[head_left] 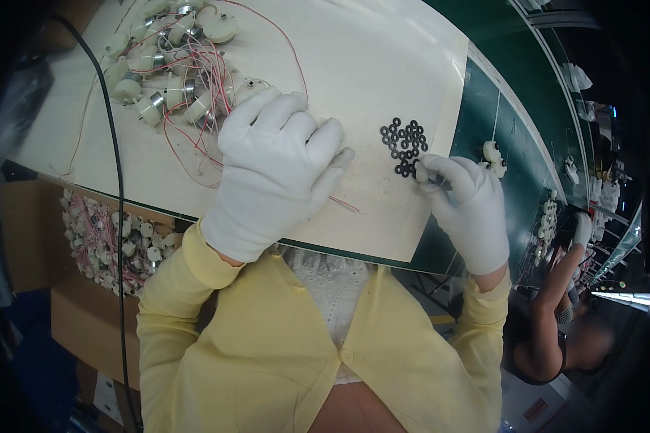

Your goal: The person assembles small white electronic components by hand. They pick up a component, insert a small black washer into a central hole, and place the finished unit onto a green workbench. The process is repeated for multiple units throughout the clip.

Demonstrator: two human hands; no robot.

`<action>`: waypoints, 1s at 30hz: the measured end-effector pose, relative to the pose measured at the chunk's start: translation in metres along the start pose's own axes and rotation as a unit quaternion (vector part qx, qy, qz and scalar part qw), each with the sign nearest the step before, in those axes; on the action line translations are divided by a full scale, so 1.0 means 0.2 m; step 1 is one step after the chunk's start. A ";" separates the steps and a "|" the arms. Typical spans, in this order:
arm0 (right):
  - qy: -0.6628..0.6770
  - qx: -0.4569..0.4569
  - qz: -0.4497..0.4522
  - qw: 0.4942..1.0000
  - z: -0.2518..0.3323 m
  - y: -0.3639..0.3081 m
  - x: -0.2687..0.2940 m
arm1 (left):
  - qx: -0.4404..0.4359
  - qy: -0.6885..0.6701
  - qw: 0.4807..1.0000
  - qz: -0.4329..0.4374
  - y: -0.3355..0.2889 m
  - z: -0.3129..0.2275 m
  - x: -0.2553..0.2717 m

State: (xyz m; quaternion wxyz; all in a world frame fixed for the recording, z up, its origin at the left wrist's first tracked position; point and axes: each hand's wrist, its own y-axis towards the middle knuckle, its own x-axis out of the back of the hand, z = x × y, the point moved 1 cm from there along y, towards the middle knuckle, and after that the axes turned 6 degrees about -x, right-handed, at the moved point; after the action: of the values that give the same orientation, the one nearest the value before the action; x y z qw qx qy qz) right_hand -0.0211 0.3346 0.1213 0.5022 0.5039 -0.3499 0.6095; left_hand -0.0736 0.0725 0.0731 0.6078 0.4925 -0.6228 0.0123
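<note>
My left hand (274,162), in a white glove, rests on the white work surface with its fingers curled. What lies under those fingers is hidden; a pair of thin red and white wires (345,205) comes out beside the thumb. Just beyond the knuckles sits a cream cap (251,86) of a small motor. My right hand (469,202), also gloved, has thumb and fingers pinched together at the near edge of a cluster of small black rings (404,138). Whatever is between the fingertips is too small to make out.
Several small motors with cream caps and red and white wires (173,65) are heaped at the far left. A cardboard box (94,303) of similar parts stands below the table at left. A black cable (115,180) hangs down the left side. Another person (552,325) works at right.
</note>
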 end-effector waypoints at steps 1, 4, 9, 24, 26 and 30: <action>-0.015 0.009 0.005 1.000 0.00 0.01 0.01 | 0.000 -0.001 1.000 -0.001 0.00 0.00 0.00; -0.055 0.034 0.008 0.998 0.00 0.02 0.03 | -0.003 -0.003 1.000 -0.003 -0.01 0.00 0.00; -0.096 0.035 0.107 0.989 0.05 0.01 0.12 | -0.002 -0.005 1.000 -0.012 -0.01 0.00 -0.01; -0.102 0.017 0.041 0.994 0.05 -0.09 0.01 | -0.011 -0.003 1.000 0.003 -0.01 0.00 0.01; -0.101 0.003 0.002 0.995 0.03 -0.12 -0.03 | -0.012 -0.003 1.000 0.002 -0.01 0.00 0.01; -0.102 -0.006 -0.032 0.994 0.02 -0.34 -0.05 | -0.015 -0.002 1.000 0.007 -0.01 -0.01 0.01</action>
State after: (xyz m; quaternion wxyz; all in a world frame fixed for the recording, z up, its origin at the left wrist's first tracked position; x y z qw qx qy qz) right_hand 0.0447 0.3450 0.1076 0.4863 0.5714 -0.3860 0.5366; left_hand -0.0712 0.0713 0.0744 0.6136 0.4789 -0.6277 0.0066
